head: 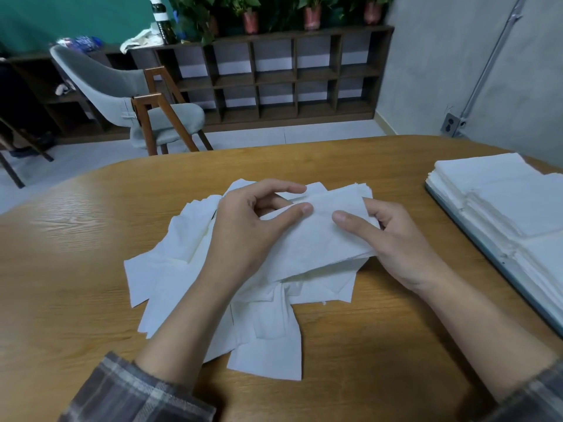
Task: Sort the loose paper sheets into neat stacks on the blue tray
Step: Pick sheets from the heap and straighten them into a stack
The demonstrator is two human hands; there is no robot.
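The wooden table (76, 254) filled the view, with the blue tray (475, 236) at three o'clock carrying neat white stacks (499, 190). A loose pile of paper sheets (170, 275) sprawled at the centre. Above it, the left hand (253, 226) and right hand (393, 239) both gripped a small bundle of sheets (316, 239), thumbs on top.

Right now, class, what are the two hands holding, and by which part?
A small bundle of paper sheets: the left hand pinches its left end, the right hand its right end.
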